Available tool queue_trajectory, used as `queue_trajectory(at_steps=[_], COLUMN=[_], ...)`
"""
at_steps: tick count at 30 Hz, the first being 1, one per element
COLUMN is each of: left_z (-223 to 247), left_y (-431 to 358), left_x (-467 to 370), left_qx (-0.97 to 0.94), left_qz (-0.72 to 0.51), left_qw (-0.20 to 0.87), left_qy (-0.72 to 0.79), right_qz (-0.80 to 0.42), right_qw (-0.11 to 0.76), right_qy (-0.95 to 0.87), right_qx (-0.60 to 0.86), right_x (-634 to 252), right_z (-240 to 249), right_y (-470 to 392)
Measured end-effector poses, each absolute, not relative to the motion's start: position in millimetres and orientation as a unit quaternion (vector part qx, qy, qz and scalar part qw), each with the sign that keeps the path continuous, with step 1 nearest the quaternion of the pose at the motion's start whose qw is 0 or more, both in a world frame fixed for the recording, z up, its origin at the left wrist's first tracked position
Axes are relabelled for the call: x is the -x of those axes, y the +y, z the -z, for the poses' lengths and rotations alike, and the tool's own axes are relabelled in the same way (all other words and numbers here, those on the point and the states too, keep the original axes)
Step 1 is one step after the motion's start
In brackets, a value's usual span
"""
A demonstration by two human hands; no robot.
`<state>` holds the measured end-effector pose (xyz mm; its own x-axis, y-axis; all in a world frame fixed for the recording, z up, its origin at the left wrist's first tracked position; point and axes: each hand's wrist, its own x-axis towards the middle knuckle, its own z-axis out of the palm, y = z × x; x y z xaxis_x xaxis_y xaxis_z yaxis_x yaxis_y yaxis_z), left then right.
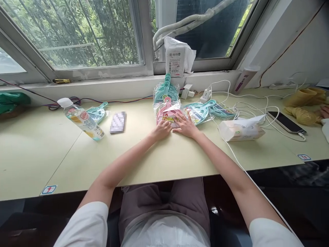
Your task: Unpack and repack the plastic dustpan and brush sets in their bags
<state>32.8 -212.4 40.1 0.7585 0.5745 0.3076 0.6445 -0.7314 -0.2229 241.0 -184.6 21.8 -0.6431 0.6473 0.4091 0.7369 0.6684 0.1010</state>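
A pink dustpan-shaped plastic piece (167,102) with a looped handle lies in a clear wrapper with a printed card, its handle toward the window. My left hand (162,130) has its fingers curled closed at the packet's near left edge. Spread flat over the packet's near right part is my right hand (185,125), fingers apart. Just behind lies a stack of teal wrapped pieces (167,90) of the same shape. More teal pieces (203,111) lie to the right, close to my right hand.
Left stand a tilted drink bottle (83,120), another teal piece (99,111) and a blurred-out small packet (118,122). Right are a tissue pack (236,132), white cables and a phone (286,122). A white box (175,61) stands by the window. Another person's hand (325,111) shows far right.
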Motion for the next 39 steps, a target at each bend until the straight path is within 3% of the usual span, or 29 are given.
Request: queue_trajectory(at_steps=[7, 14, 23, 28, 34, 39], left_z=[-41, -69, -95, -111, -94, -72], left_y=[-208, -203, -239, -281, -324, -331], left_x=[-44, -23, -9, 14, 29, 29], left_qx=[0.91, 0.882, 0.868, 0.893, 0.88, 0.883], left_qz=[0.09, 0.184, 0.239, 0.255, 0.343, 0.379], left_qw=[0.183, 0.223, 0.367, 0.325, 0.199, 0.107], left_qy=[-0.361, -0.373, -0.235, -0.18, -0.262, -0.254], right_qz=[0.123, 0.16, 0.226, 0.226, 0.261, 0.174], right_qw=[0.16, 0.226, 0.29, 0.291, 0.357, 0.344], right_qy=[-0.898, -0.882, -0.894, -0.896, -0.871, -0.897], right_qx=[0.392, 0.381, 0.257, 0.248, 0.215, 0.215], right_x=[-233, -234, -245, -241, -240, -241], right_z=[-23, -52, -72, -83, -80, -64], right_y=[-172, -176, -228, -263, -297, -314])
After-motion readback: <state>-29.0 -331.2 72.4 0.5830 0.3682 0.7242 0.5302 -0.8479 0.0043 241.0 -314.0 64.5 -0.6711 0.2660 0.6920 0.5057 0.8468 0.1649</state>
